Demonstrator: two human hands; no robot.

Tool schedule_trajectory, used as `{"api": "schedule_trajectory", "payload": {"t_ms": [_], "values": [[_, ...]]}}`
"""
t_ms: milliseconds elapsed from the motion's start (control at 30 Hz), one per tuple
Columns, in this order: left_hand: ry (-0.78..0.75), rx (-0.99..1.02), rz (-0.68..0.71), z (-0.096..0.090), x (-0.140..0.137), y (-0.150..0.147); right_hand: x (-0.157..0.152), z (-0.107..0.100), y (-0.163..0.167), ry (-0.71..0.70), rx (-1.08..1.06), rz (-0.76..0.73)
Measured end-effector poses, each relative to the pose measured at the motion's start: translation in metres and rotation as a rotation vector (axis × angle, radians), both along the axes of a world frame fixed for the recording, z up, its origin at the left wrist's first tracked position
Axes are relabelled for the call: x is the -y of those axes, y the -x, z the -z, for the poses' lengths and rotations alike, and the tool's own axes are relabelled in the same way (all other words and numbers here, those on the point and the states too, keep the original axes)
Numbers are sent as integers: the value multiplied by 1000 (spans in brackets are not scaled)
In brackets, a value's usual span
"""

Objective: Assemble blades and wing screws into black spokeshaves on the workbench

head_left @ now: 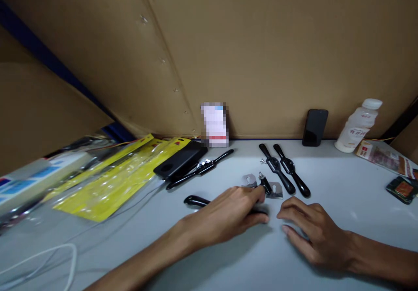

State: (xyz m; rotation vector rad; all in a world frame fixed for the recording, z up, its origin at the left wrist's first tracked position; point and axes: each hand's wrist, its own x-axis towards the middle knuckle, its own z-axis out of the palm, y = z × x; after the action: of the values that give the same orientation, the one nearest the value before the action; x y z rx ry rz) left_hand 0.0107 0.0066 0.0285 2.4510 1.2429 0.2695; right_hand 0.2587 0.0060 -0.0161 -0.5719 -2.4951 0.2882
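My left hand (228, 214) lies over a black spokeshave body, its fingers and thumb closed round the middle part. One glossy handle (196, 201) sticks out to the left, and the rest is mostly hidden. Just beyond the fingertips lie a small black cap piece with a screw (265, 185) and flat metal blades (276, 191). My right hand (313, 232) hovers or rests to the right, thumb and fingers apart, holding nothing. Behind it two black spokeshave bodies (277, 169) (291, 170) lie side by side. Another spokeshave (200, 170), with metal parts on it, lies farther left.
Yellow blister packs (120, 182) and a white power strip (42, 180) cover the left side, with a black power bank (179, 160) and cables. Two phones (214, 125) (315, 127) lean on the cardboard wall (261, 55). A bottle (357, 127) and small packets (403, 189) stand right.
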Motion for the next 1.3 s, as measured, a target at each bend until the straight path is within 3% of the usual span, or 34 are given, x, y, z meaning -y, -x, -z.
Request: {"api": "schedule_trajectory", "payload": {"t_ms": [100,233,400,500,600,933,1133,1300], "values": [[-105,255,-85,-6,0,-2,1,0,0,-28,127,26],[-308,375,-189,-7,-10,8,4,2,-2,-135,246,19],[-437,431,-39,9,-6,1,18,-1,-2,-224,245,-190],[-404,237,109,24,0,-8,24,-3,-1,-152,319,-238],[-370,-32,165,34,0,-13,25,-3,0,-102,313,-206],[-224,-425,-122,25,-16,-5,17,-5,1,-99,194,-118],[-242,-422,-228,26,-17,-4,6,1,2,-73,205,48],[-187,-184,-140,26,-19,3,1,3,3,-6,253,128]]}}
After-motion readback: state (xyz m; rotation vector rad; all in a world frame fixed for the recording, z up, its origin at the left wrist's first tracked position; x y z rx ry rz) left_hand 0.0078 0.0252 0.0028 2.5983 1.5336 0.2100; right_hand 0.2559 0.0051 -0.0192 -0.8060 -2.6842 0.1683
